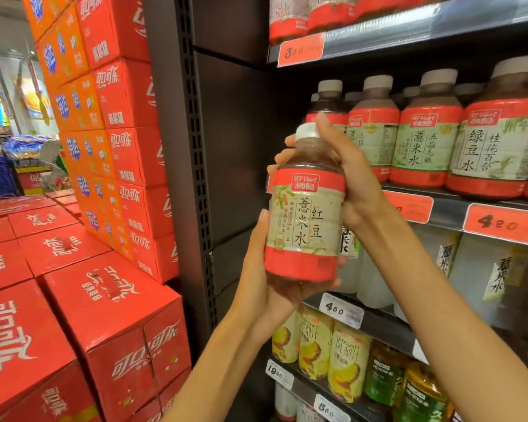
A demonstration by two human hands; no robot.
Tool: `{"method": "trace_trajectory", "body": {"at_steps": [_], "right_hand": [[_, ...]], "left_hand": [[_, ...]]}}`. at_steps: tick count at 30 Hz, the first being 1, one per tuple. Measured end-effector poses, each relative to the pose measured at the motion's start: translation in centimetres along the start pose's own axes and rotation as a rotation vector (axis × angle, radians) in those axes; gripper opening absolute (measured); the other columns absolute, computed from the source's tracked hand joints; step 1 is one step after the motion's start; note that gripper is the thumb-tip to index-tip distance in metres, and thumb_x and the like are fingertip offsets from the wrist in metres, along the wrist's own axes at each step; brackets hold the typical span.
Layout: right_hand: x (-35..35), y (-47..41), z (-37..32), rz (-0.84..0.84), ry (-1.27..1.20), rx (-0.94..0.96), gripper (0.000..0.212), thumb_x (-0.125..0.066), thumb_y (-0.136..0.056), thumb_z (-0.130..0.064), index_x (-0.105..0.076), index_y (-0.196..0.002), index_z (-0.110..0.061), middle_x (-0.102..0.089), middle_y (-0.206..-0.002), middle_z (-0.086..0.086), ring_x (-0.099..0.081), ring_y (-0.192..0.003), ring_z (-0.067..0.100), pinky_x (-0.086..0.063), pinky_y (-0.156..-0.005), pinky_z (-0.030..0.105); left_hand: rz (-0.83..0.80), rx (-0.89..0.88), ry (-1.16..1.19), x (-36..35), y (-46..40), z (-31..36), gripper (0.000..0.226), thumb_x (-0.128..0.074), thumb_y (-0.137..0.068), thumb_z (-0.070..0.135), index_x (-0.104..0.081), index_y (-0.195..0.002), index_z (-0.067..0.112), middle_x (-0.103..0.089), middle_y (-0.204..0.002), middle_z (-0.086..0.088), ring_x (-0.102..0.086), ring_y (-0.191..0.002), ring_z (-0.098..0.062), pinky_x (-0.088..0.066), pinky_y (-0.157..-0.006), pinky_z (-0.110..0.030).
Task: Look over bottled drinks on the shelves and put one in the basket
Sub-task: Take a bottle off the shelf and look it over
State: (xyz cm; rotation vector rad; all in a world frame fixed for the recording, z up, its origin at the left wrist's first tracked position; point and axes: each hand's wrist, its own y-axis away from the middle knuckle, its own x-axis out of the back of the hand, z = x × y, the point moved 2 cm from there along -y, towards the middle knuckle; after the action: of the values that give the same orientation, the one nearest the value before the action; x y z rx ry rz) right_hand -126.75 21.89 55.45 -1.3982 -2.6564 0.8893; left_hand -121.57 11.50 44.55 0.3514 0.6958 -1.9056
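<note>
A bottled drink (305, 214) with a white cap, brown liquid and a red and pale green label is held upright in front of the shelves. My left hand (265, 269) cups its base from below and the left, thumb along the label's side. My right hand (345, 175) grips the neck and shoulder from behind, fingers curled round near the cap. Similar bottles (424, 138) stand in a row on the shelf behind. No basket is in view.
Dark shelving (448, 208) with orange price tags fills the right. Lower shelves carry pale bottles (482, 278) and yellow juice bottles (345, 363). Stacked red cola cartons (116, 324) rise on the left, with a dark upright post (195, 178) between.
</note>
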Motion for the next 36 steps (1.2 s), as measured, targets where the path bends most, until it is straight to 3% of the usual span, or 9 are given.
{"method": "trace_trajectory", "body": {"at_steps": [4,9,12,15,18,21,27,32,36], "right_hand": [[0.8,-0.2,-0.7,0.11,0.19,0.073,0.036,-0.056,-0.091,-0.045,-0.065,-0.092,-0.01,-0.074,-0.081,0.009,-0.071,-0.08,0.022,-0.058,-0.077,0.036],[1.6,-0.5,-0.7,0.251,0.319,0.094,0.041,-0.061,-0.091,-0.044,-0.065,-0.1,-0.005,-0.076,-0.083,0.007,-0.072,-0.073,0.015,-0.056,-0.062,0.025],[2.3,-0.7,-0.5,0.218,0.311,0.047,0.037,-0.061,-0.09,-0.044,-0.068,-0.101,-0.009,-0.076,-0.09,0.006,-0.073,-0.084,0.017,-0.059,-0.071,0.03],[3.2,-0.8,-0.3,0.136,0.182,0.011,0.034,-0.056,-0.093,-0.041,-0.074,-0.092,-0.012,-0.075,-0.1,0.009,-0.071,-0.093,0.019,-0.058,-0.083,0.036],[3.1,-1.0,0.2,-0.006,0.029,-0.033,0.041,-0.047,-0.096,-0.043,-0.068,-0.104,-0.01,-0.074,-0.102,0.009,-0.071,-0.095,0.022,-0.057,-0.081,0.035],[2.7,-1.3,0.5,-0.09,-0.046,-0.013,0.043,-0.044,-0.095,-0.044,-0.066,-0.104,-0.008,-0.073,-0.094,0.011,-0.071,-0.092,0.027,-0.056,-0.084,0.041],[2.6,-2.1,0.0,0.078,0.137,0.098,0.036,-0.056,-0.09,-0.043,-0.068,-0.092,-0.009,-0.073,-0.083,0.009,-0.07,-0.084,0.024,-0.057,-0.082,0.04],[1.8,-2.8,0.6,0.219,0.248,0.1,0.032,-0.063,-0.089,-0.044,-0.069,-0.09,-0.012,-0.076,-0.085,0.008,-0.072,-0.081,0.018,-0.059,-0.076,0.034],[1.8,-3.1,1.1,0.178,0.174,0.042,0.03,-0.062,-0.088,-0.041,-0.075,-0.079,-0.015,-0.075,-0.088,0.009,-0.072,-0.086,0.021,-0.059,-0.079,0.035]], "left_hand": [[0.168,-0.195,-0.434,1.0,-0.6,0.2,0.059,-0.032,-0.092,0.061,-0.064,-0.122,0.021,-0.069,-0.12,-0.006,-0.065,-0.112,-0.021,-0.049,-0.099,-0.043],[0.21,-0.265,-0.598,-0.1,-1.9,-0.6,0.064,-0.057,-0.073,0.063,-0.059,-0.122,0.022,-0.07,-0.117,0.0,-0.066,-0.108,-0.017,-0.051,-0.097,-0.041],[0.221,-0.272,-0.552,-0.1,-2.6,-1.1,0.057,-0.061,-0.073,0.057,-0.062,-0.119,0.023,-0.071,-0.114,0.0,-0.068,-0.106,-0.017,-0.052,-0.092,-0.037],[0.109,-0.224,-0.323,0.4,-2.6,-0.9,0.051,-0.062,-0.078,0.06,-0.07,-0.114,0.024,-0.069,-0.119,-0.008,-0.066,-0.109,-0.028,-0.055,-0.088,-0.041],[-0.038,-0.131,-0.085,0.3,-2.6,-0.9,0.074,-0.073,-0.068,0.063,-0.064,-0.124,0.015,-0.064,-0.122,-0.022,-0.067,-0.1,-0.038,-0.058,-0.077,-0.043],[-0.085,-0.076,-0.056,0.1,-2.6,-0.9,0.083,-0.074,-0.069,0.061,-0.057,-0.131,0.008,-0.061,-0.122,-0.028,-0.068,-0.097,-0.039,-0.057,-0.078,-0.044],[0.029,-0.178,-0.381,1.6,-2.6,0.9,0.069,-0.04,-0.085,0.059,-0.051,-0.135,0.014,-0.06,-0.133,-0.011,-0.056,-0.125,-0.028,-0.044,-0.105,-0.046],[0.074,-0.196,-0.497,1.4,-3.0,1.1,0.068,-0.053,-0.073,0.062,-0.056,-0.127,0.02,-0.069,-0.12,-0.003,-0.065,-0.112,-0.02,-0.05,-0.099,-0.044],[0.042,-0.153,-0.243,2.2,-3.0,1.1,0.054,-0.054,-0.075,0.059,-0.07,-0.114,0.024,-0.071,-0.117,-0.005,-0.067,-0.107,-0.023,-0.058,-0.085,-0.035]]}}
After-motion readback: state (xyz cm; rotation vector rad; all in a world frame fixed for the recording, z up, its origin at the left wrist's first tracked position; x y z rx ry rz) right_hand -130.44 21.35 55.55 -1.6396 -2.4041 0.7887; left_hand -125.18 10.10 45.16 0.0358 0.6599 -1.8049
